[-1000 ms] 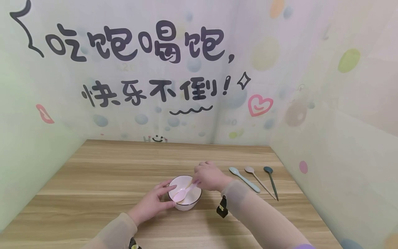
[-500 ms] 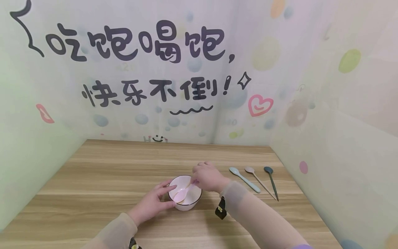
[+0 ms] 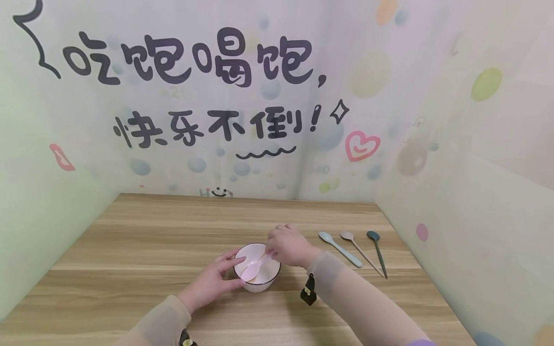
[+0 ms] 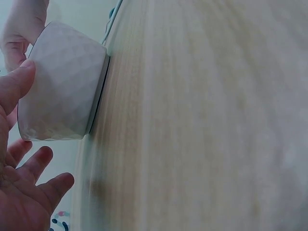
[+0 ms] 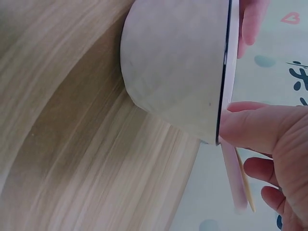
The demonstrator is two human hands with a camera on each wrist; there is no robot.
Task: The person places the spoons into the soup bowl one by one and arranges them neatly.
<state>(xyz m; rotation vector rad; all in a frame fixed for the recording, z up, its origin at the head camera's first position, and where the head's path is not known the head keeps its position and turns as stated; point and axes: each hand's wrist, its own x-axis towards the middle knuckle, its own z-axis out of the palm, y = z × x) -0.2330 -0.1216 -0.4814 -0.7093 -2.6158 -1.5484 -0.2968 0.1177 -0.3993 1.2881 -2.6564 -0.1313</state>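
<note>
A white bowl (image 3: 259, 287) with a dark rim stands upright on the wooden table. My left hand (image 3: 211, 281) holds its left side, the thumb on the near wall and the index finger over the rim; the left wrist view shows the other fingers spread. My right hand (image 3: 291, 246) pinches a pink spoon (image 3: 250, 272) at the bowl's right rim, its head inside the bowl. Beside the pink handle (image 5: 236, 180), a thin tan strip (image 5: 247, 185) sticks out past the rim; what it belongs to is unclear. The fingers hide part of the handle.
Right of the bowl lie a light blue spoon (image 3: 342, 251), a beige spoon (image 3: 361, 251) and a dark green spoon (image 3: 378, 252). The wooden table (image 3: 143, 245) meets a printed wall sheet (image 3: 195, 178) at the back, with pale walls on both sides.
The right hand shifted very slightly left between the first frame and the second, and the pink spoon's handle with it. The left hand and bowl stay in place.
</note>
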